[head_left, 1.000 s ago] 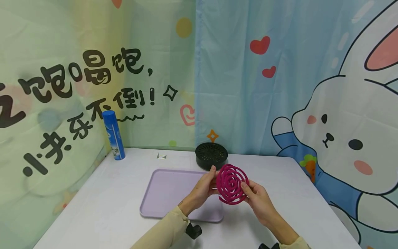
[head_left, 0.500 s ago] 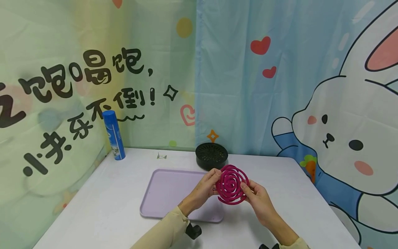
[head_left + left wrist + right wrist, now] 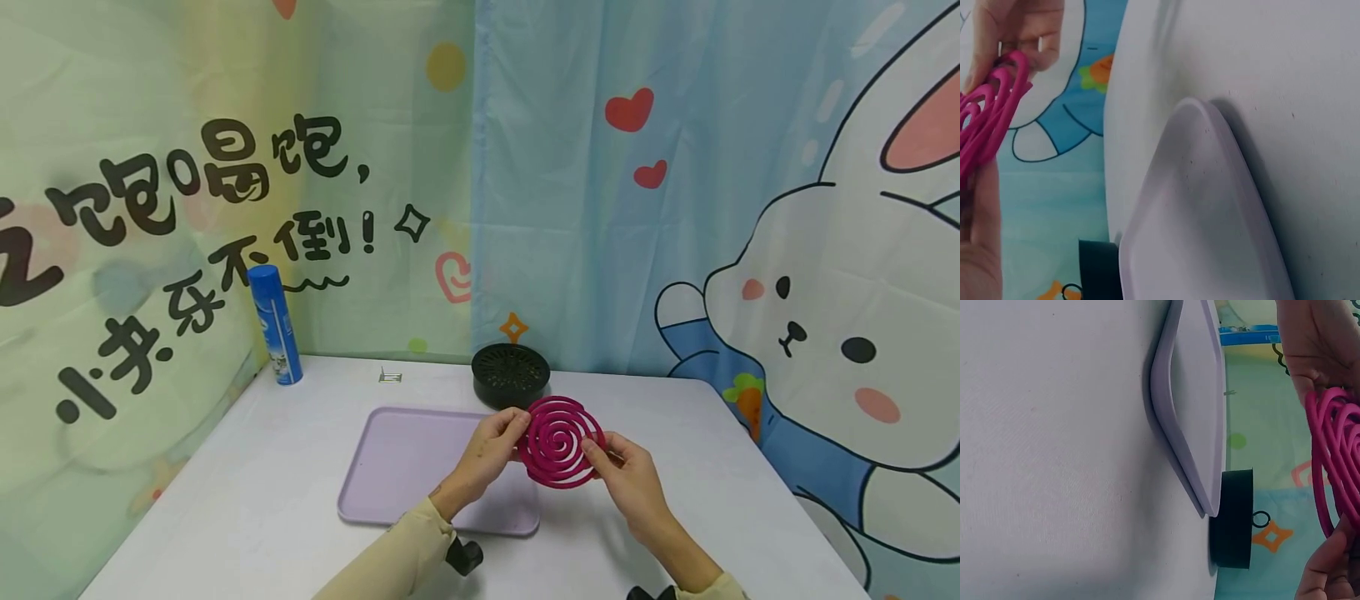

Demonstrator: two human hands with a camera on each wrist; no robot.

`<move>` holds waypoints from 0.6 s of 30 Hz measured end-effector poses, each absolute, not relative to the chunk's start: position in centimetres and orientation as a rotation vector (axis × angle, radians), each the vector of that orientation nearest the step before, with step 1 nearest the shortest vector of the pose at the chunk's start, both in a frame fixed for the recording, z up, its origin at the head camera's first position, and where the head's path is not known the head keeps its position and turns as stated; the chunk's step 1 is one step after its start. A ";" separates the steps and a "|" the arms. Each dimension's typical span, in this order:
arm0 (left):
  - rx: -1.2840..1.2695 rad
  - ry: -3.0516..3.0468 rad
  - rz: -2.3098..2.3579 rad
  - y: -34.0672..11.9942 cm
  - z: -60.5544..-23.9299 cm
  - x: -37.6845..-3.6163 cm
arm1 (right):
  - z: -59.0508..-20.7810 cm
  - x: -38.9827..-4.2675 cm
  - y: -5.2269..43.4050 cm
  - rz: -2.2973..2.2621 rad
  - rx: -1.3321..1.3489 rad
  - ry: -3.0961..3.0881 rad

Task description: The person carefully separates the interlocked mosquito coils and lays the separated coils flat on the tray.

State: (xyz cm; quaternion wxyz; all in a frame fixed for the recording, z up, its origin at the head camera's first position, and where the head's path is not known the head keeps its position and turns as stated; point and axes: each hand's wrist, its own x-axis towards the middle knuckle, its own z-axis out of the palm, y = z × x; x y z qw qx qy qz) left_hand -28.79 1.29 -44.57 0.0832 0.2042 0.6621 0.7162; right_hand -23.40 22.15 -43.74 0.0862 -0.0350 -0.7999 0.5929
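The left hand (image 3: 486,450) is pinching a magenta coil (image 3: 558,440) at its ten o'clock, the right hand (image 3: 633,482) at its four, holding the smooth, flat spiral above the bench (image 3: 262,500); fingers (image 3: 618,445) are partly hiding behind it. Wrist views are cutting it off. At eight o'clock, a lilac tray (image 3: 401,467) is lying partly covered; at eleven, a round, pierced black box (image 3: 510,379) is standing.

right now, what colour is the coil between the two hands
The coil is deep pink; the head view shows it best.

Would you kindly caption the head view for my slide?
Left hand and right hand hold a pink coil above a table with tray and black case.
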 end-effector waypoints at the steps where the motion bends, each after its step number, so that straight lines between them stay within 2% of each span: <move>1: 0.608 2.023 2.127 1.3 -44.6 -28.8 | -43.7 -23.4 22.1 1.755 -0.105 -2.385; 18: 0.694 2.393 2.080 0.9 -44.5 -28.5 | -43.9 -23.1 22.1 1.604 -0.070 -2.418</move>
